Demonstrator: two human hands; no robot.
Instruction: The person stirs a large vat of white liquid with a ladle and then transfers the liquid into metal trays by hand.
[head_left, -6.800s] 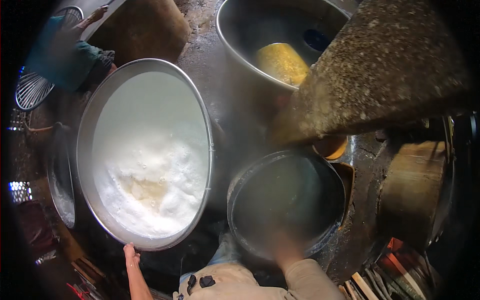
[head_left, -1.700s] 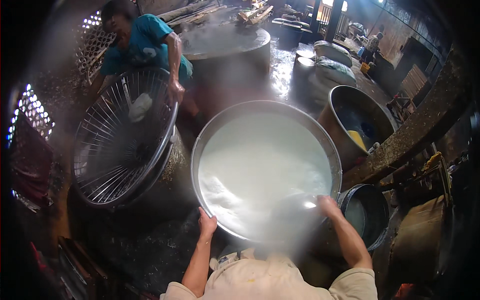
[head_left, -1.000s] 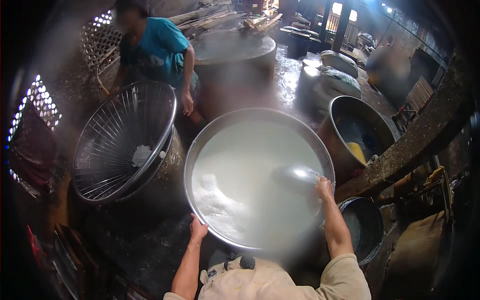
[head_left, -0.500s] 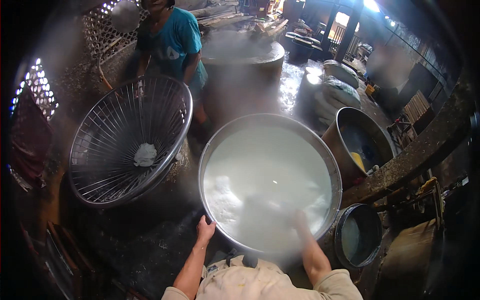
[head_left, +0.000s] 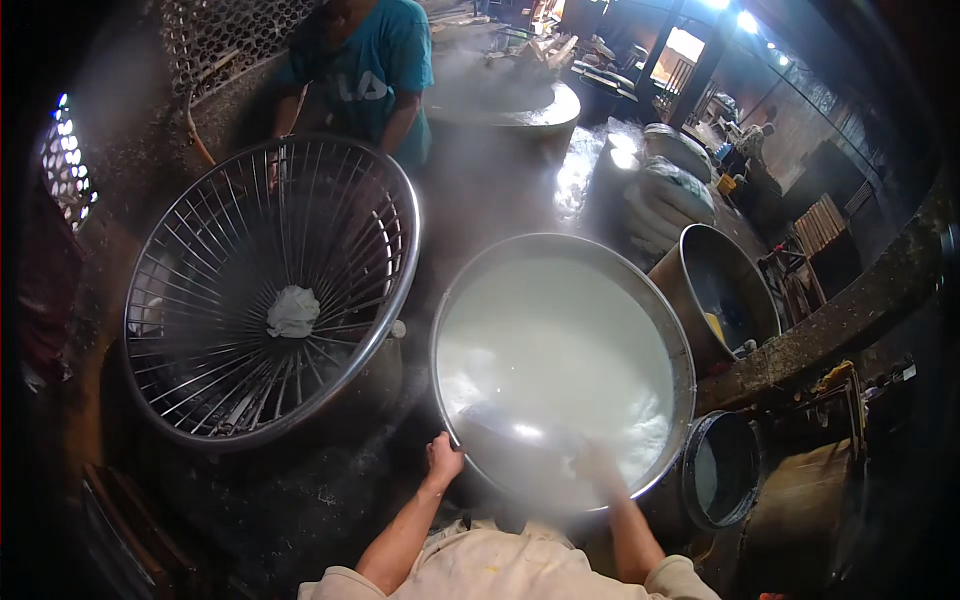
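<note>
A wide round metal vat (head_left: 688,400) of cloudy whitish liquid (head_left: 560,330) stands before me, with white froth near its edge. My left hand (head_left: 444,458) is closed round the vat's near-left rim. Inside the vat, low on the right, my right hand (head_left: 597,468) is blurred by motion and steam. It appears closed on a shiny rounded metal scoop-like thing (head_left: 527,432) at the liquid's surface; its full shape is smeared. To the left, a large tilted basket of metal bars (head_left: 400,290) has a crumpled white lump (head_left: 293,312) at its centre.
Behind the basket stands a person in a teal shirt (head_left: 375,75). A steaming round vat (head_left: 545,115) is farther back. At the right are a tilted metal tub (head_left: 690,300), a dark bucket (head_left: 735,515), stacked sacks (head_left: 670,190) and a curved ledge (head_left: 840,305).
The metal basket has swung nearer and shows more of its inside. The vat sits farther right in view. My right hand and the shiny metal thing have shifted within the liquid; my left hand keeps the rim.
</note>
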